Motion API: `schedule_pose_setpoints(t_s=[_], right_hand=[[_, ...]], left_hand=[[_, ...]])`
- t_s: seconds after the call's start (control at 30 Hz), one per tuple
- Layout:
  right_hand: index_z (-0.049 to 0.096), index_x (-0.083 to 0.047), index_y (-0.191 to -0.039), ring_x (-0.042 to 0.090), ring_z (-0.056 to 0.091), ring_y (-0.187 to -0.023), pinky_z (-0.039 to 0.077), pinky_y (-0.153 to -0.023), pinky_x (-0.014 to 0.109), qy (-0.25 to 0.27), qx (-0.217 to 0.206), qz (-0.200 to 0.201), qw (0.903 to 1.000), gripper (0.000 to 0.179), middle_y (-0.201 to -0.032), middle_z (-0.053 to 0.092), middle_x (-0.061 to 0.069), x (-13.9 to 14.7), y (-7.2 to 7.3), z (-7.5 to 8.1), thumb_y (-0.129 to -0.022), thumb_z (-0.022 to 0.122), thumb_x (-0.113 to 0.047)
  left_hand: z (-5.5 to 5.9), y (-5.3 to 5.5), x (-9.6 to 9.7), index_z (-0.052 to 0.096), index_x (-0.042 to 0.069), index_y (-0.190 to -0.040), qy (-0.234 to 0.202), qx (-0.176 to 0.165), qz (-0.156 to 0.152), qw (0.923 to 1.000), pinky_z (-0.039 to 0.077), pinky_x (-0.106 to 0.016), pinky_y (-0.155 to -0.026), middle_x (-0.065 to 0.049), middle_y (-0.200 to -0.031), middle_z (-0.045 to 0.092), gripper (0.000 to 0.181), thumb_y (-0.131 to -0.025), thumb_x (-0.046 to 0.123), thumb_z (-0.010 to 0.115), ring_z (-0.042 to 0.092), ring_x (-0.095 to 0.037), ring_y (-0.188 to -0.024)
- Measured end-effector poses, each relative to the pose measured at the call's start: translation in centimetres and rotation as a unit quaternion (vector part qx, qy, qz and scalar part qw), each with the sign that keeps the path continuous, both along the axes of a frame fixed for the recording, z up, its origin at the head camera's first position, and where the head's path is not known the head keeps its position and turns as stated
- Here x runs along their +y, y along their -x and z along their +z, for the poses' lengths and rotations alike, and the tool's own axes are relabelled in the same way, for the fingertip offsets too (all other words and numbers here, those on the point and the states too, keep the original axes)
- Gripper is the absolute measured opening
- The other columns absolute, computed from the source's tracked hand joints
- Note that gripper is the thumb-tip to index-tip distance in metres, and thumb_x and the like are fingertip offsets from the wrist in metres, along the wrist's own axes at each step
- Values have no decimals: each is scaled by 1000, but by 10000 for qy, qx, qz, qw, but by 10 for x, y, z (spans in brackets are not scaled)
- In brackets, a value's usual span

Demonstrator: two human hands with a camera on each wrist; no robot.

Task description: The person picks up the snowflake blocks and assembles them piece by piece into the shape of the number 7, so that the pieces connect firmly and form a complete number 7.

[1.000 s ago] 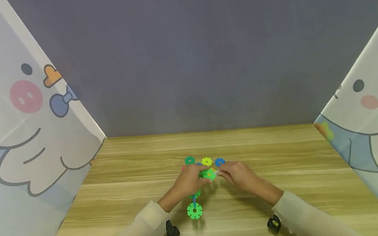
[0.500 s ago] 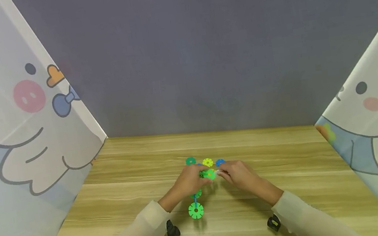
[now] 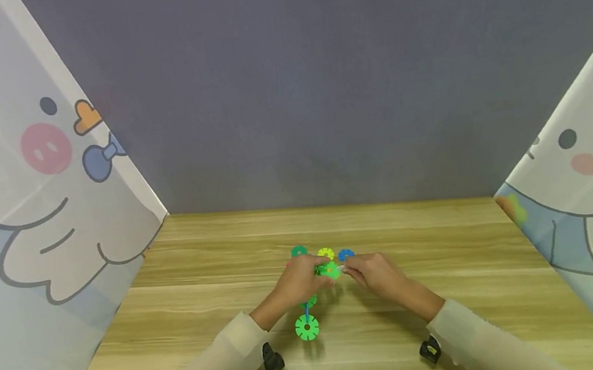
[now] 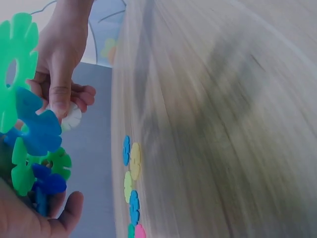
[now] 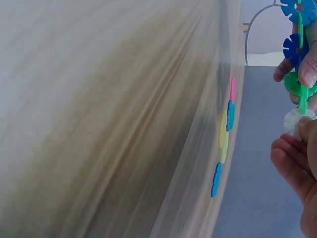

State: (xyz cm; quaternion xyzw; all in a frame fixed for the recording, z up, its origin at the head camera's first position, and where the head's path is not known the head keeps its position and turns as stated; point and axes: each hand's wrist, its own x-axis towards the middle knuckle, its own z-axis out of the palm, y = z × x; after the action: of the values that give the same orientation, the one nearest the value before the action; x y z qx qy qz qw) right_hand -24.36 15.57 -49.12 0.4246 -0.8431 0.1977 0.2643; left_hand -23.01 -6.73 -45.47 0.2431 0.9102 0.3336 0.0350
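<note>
In the head view my left hand point(image 3: 300, 279) holds a chain of slotted plastic snowflake discs, raised above the table. The chain alternates green and blue, with a bright green disc point(image 3: 307, 327) at its near end. My right hand point(image 3: 374, 272) pinches a white snowflake disc point(image 5: 293, 120) between thumb and fingers. The white disc meets the edge of the green disc point(image 3: 331, 270) at the chain's right end. How deep their slots sit in each other is hidden by the fingers. The left wrist view shows the blue disc point(image 4: 40, 126) in the chain's middle.
Loose discs lie on the wooden table point(image 3: 459, 288) just beyond the hands: dark green point(image 3: 299, 251), yellow-green point(image 3: 326, 253), blue point(image 3: 347, 254) and pink point(image 5: 233, 89), among several. A grey panel point(image 3: 282, 86) stands behind, with cartoon-printed panels at both sides.
My left hand has lifted and tilted the chain very slightly. The right hand keeps its pinch on the white disc, nearly still. The head view has shifted a little.
</note>
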Motion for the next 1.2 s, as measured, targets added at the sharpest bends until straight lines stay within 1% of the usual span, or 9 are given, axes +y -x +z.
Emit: schedule_pose_setpoints(t_s=[0.1, 0.23, 0.3, 0.4, 0.53, 0.67, 0.83, 1.03, 1.2], right_hand=[[72, -6, -85, 11, 70, -63, 57, -57, 22, 102, 268, 139, 9995, 12, -73, 74, 2, 0, 1, 0, -80, 83, -4], [72, -7, -84, 12, 70, -63, 58, -57, 24, 154, 521, 210, 9983, 15, -73, 74, 2, -1, 3, 0, -76, 85, -3], [72, -7, -84, 12, 70, -63, 58, -58, 24, 123, 571, 226, 9980, 16, -72, 74, 2, -1, 4, 0, -76, 85, -4], [73, -6, -86, 13, 72, -65, 59, -60, 24, 32, 509, 247, 9984, 15, -75, 75, 3, -1, 3, 1, -77, 85, -6], [74, -6, -88, 14, 74, -71, 61, -65, 24, -78, 120, 214, 9997, 11, -79, 77, 4, 2, 1, 1, -81, 82, -8], [76, -8, -91, 12, 74, -73, 61, -66, 22, -164, -605, 101, 9980, 7, -83, 77, 2, 6, -1, 4, -88, 78, -13], [76, -9, -94, 2, 65, -66, 54, -60, 16, -329, -1266, 128, 9913, 7, -79, 74, -2, 7, 1, 7, -93, 75, -16], [76, -6, -104, 6, 69, -73, 56, -64, 17, -723, -1911, 248, 9786, 12, -87, 76, 1, 11, 10, 11, -94, 73, -10], [74, -3, -110, 14, 71, -80, 57, -67, 20, -740, -2486, -141, 9657, 15, -95, 77, 6, 11, 21, 10, -96, 69, -7]], left_hand=[[-1, 1, -2, 68, 0, -130, -54, -5, -90, 9999, 39, -15, -52, -14, -104, 78, 49, -87, 18, 82, 29, -2, -43], [-1, 2, -2, 67, -1, -131, -149, -52, -148, 9998, 33, -15, -46, -6, -69, 69, 50, -87, 17, 82, 27, -3, -40], [-2, 2, -1, 67, -1, -131, -132, -71, -159, 9998, 33, -14, -44, -6, -60, 61, 50, -87, 17, 81, 28, -3, -39], [-4, 2, 1, 67, -2, -130, -57, -55, -156, 9998, 39, -14, -50, -8, -78, 73, 50, -86, 17, 82, 33, -2, -45], [-3, 1, 2, 68, -1, -129, 71, -109, -206, 9997, 46, -15, -60, -10, -109, 77, 49, -86, 18, 82, 37, -2, -50], [1, 2, 1, 67, 2, -132, 156, -304, -283, 9990, 49, -15, -60, -9, -104, 78, 48, -88, 19, 80, 40, -2, -45], [1, 2, -3, 68, 5, -131, 345, -238, -220, 9989, 52, -17, -67, -9, -119, 75, 48, -89, 22, 81, 44, -1, -46], [-3, 1, -7, 69, 5, -130, 443, -150, -109, 9988, 46, -17, -56, -11, -127, 72, 48, -87, 22, 82, 37, -3, -46], [-6, 0, -10, 66, 2, -132, 349, -181, -258, 9989, 36, -14, -43, -12, -125, 73, 51, -87, 19, 82, 35, -3, -40]])
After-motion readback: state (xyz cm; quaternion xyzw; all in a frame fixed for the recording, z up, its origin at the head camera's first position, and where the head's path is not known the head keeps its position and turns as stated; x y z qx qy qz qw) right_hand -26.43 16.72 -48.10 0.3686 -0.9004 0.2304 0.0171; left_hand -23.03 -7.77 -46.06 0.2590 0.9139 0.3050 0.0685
